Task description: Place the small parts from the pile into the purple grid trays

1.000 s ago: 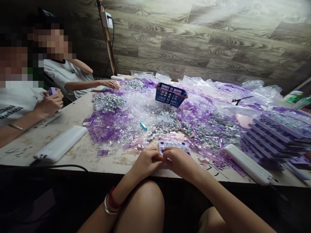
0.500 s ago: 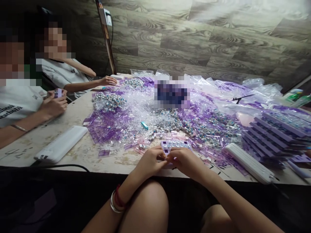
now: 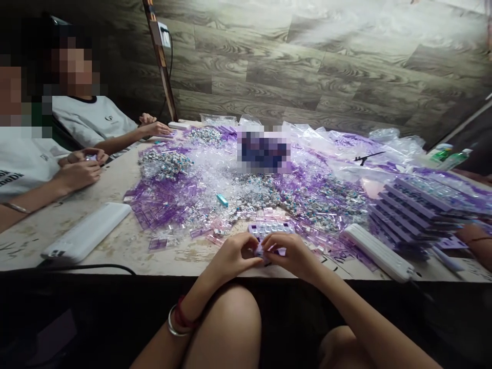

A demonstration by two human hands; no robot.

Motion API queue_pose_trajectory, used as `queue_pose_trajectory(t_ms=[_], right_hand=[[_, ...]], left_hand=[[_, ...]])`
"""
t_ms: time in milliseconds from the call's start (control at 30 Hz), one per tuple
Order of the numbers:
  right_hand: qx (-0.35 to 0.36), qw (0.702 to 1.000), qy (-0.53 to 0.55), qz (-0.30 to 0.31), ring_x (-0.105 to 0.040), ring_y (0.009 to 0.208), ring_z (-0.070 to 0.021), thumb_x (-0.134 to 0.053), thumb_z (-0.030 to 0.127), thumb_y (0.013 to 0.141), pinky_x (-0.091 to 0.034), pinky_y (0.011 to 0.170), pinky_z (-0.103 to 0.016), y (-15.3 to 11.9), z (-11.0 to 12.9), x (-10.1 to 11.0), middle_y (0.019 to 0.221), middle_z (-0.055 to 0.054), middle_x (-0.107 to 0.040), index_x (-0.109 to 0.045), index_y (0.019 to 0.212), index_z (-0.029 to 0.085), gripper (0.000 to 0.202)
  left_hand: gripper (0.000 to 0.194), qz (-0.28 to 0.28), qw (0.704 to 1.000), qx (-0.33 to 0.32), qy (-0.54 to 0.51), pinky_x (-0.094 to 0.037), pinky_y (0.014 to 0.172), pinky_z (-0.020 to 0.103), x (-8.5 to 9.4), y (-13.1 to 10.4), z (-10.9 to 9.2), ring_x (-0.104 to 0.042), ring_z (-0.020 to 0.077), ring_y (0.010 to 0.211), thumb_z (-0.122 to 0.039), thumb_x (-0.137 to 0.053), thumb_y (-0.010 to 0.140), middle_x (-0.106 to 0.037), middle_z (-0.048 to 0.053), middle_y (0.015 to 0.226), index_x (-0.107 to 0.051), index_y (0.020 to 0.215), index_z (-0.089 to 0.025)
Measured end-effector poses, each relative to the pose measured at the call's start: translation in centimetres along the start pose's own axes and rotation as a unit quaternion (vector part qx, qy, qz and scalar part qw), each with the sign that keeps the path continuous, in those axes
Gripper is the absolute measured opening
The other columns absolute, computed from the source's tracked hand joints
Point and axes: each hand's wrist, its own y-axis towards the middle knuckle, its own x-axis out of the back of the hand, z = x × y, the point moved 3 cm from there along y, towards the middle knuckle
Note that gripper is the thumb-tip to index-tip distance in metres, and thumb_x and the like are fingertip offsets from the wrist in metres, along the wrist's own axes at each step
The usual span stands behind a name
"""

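At the table's front edge, my left hand (image 3: 235, 254) and my right hand (image 3: 291, 254) meet, thumbs and fingertips pinched around a small translucent purplish piece (image 3: 259, 251). Its exact kind is too small to tell. Just beneath and beyond the fingers lies a lilac frame (image 3: 252, 228) with rows of clear square pieces and a few dark openings. My hands hide its near part. Behind it, small white-and-blue parts (image 3: 257, 189) are heaped among clear and purple plastic pieces (image 3: 157, 205). A teal stick-like piece (image 3: 222, 200) rests on the heap.
A white power strip (image 3: 86, 233) lies left, another white strip (image 3: 378, 251) right. Stacked lilac frames (image 3: 411, 210) stand at right, before plastic bags (image 3: 307, 136) and green bottles (image 3: 455, 158). Two co-workers (image 3: 96, 120) sit left; another person's arm (image 3: 476, 238) shows at far right.
The view has shifted slightly, moving the scene left. My fingers have opened around the translucent piece, which now shows between them. At far right an arm has come into view.
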Motion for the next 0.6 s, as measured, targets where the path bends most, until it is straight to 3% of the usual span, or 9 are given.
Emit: queue_pose_trajectory(t_ms=[67, 200, 400, 600], right_hand=[[-0.021, 1.000, 0.003, -0.023, -0.065, 0.071, -0.0142, -0.059, 0.016, 0.078, -0.054, 0.064, -0.024, -0.2, -0.1, 0.7, 0.080, -0.003, -0.068, -0.063, 0.077, 0.019, 0.005], [-0.034, 0.997, -0.057, -0.047, -0.063, 0.069, -0.0141, -0.058, 0.018, 0.078, -0.053, 0.062, -0.024, -0.6, -0.2, 1.9, 0.079, -0.003, -0.067, -0.063, 0.081, 0.019, 0.006], [-0.044, 0.996, -0.081, -0.019, -0.061, 0.068, -0.0133, -0.058, 0.015, 0.077, -0.048, 0.060, -0.023, -1.0, -0.3, 2.2, 0.076, -0.002, -0.067, -0.065, 0.080, 0.019, 0.009], [-0.032, 0.995, -0.094, 0.006, -0.058, 0.069, -0.0132, -0.060, 0.009, 0.072, -0.044, 0.061, -0.022, -1.1, 0.1, 1.4, 0.075, -0.002, -0.066, -0.067, 0.083, 0.018, 0.016]], left_hand=[[0.022, 0.003, 1.000, 0.000, 0.013, -0.044, 0.070, 0.027, -0.1, 0.0, 0.0, -0.058, 0.0172, 0.078, -0.027, -0.074, 0.072, -0.064, 0.003, 0.084, -0.065, 0.090, -0.016], [0.008, 0.014, 0.998, -0.050, 0.023, -0.046, 0.078, 0.028, -0.5, 0.0, 0.1, -0.059, 0.0170, 0.085, -0.019, -0.064, 0.081, -0.062, 0.004, 0.091, -0.069, 0.088, -0.018], [0.009, 0.006, 0.998, -0.058, 0.005, -0.047, 0.083, 0.031, -0.5, 0.1, 0.1, -0.060, 0.0190, 0.088, -0.021, -0.061, 0.083, -0.063, 0.007, 0.091, -0.069, 0.080, -0.017], [0.008, 0.026, 0.998, -0.053, -0.003, -0.046, 0.077, 0.029, -0.1, 0.0, -0.5, -0.060, 0.0184, 0.085, -0.023, -0.064, 0.080, -0.064, 0.006, 0.087, -0.069, 0.079, -0.016]])
